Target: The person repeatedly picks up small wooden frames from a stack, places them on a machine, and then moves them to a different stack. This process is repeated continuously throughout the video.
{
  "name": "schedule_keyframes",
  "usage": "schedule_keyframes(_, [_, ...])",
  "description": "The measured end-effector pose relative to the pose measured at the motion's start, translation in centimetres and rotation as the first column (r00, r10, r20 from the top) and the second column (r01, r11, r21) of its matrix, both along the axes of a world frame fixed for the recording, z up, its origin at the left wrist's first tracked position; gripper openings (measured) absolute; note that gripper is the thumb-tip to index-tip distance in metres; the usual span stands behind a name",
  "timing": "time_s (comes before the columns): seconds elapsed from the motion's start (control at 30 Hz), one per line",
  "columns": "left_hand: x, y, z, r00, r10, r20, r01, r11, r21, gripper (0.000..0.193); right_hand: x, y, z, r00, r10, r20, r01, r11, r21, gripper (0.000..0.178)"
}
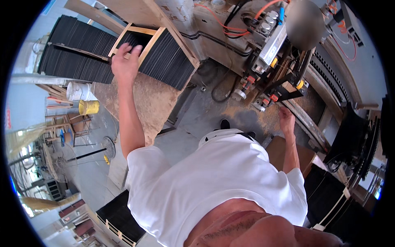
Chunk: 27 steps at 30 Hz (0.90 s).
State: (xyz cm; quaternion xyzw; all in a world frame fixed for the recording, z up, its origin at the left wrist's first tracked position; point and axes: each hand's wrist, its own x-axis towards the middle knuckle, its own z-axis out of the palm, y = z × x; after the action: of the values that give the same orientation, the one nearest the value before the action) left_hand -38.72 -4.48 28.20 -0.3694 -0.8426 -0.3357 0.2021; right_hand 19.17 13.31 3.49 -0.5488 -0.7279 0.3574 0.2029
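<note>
My left hand (126, 61) reaches over a light wooden frame (142, 30), with its thumb and fingers apart. I see nothing held in it. The frame borders a dark gap between rows of thin black slats, one row (168, 59) to its right and a longer row (78, 45) to its left. My right hand (286, 120) is on the right, near a machine's long rail (306, 123), with its fingers curled in. Whether anything is inside those fingers is hidden.
A woodworking machine (267, 53) with cables and clamps stands ahead on the right, sawdust (251, 119) below it. A brown board tabletop (140, 99) lies under my left forearm. White (78, 90) and yellow (88, 107) buckets and a fan (57, 158) are at left; black stacks (121, 214) sit behind.
</note>
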Motion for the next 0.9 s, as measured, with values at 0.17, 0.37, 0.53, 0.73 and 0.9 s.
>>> schedule_keyframes(0.17, [2.2, 2.4, 0.6, 0.982, -0.191, -0.002, 0.179, 0.924, -0.338, 0.049, 1.6, -1.5, -0.4, 0.999, -0.035, 0.002, 0.035, 0.999, -0.002, 0.023])
schedule_keyframes(0.37, [0.7, 3.4, -0.9, 0.91, -0.268, 0.316, 0.356, 0.896, -0.267, 0.056, 6.1, -3.4, 1.8, 0.99, -0.128, 0.052, 0.127, 0.992, 0.021, 0.025])
schedule_keyframes(0.53, [2.9, 2.6, -0.3, 0.964, -0.197, -0.18, 0.162, 0.968, -0.192, 0.067, 12.1, -5.5, 9.5, 0.989, -0.144, 0.021, 0.131, 0.944, 0.302, 0.026])
schedule_keyframes(0.73, [23.5, 3.7, -1.2, 0.931, -0.336, -0.142, 0.364, 0.83, 0.423, 0.023, 21.3, -11.0, 23.9, 0.921, -0.37, 0.123, 0.168, 0.663, 0.729, 0.026])
schedule_keyframes(0.9, [38.9, 6.9, -8.6, 0.547, -0.748, 0.377, 0.586, 0.663, 0.465, 0.017, 28.0, -16.8, 29.6, 0.534, -0.746, 0.398, 0.36, 0.626, 0.692, 0.029])
